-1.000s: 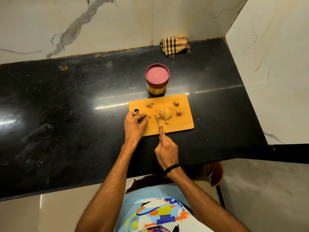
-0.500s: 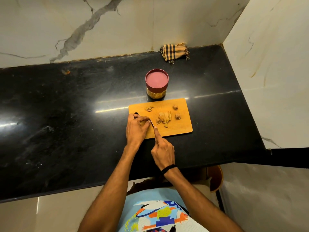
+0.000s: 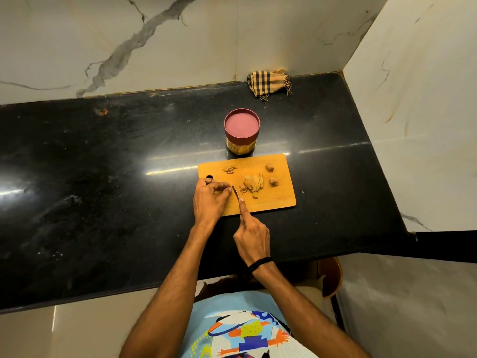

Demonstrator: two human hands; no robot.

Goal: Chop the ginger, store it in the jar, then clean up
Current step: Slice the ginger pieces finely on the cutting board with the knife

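Head view, left hand: your left hand (image 3: 210, 200) rests on the near-left corner of the cutting board (image 3: 273, 204). Its fingers are curled and the tips pinch what looks like a small bit of ginger, though the bit itself is too hidden to make out.
Head view, right hand: your right hand (image 3: 254, 239) is closed round the knife handle, which it hides, with the index finger laid straight along the back of the blade.
Knife: the knife (image 3: 235, 193) shows only as a short sliver of blade, touching or just beside your left fingertips.
Ginger: the sliced ginger (image 3: 253, 184) lies mid-board, two uncut knobs (image 3: 270, 167) sit toward the far right, and peel scraps (image 3: 229, 169) lie toward the far left.
Jar: the jar (image 3: 241, 135) stands just behind the board with its red lid on.
Risk, fingertips: the blade is right against your pinching fingers. With so small a piece, a slip or a roll would likely bring the edge onto a fingertip.
Risk, board: you are pressing near a corner, so the board may slide on the glossy counter (image 3: 103, 189).
Risk, scatter: a hard chop could flick slices off the board onto the counter.
Risk, cleanup: the cloth (image 3: 269, 82) lies well apart, by the back wall.
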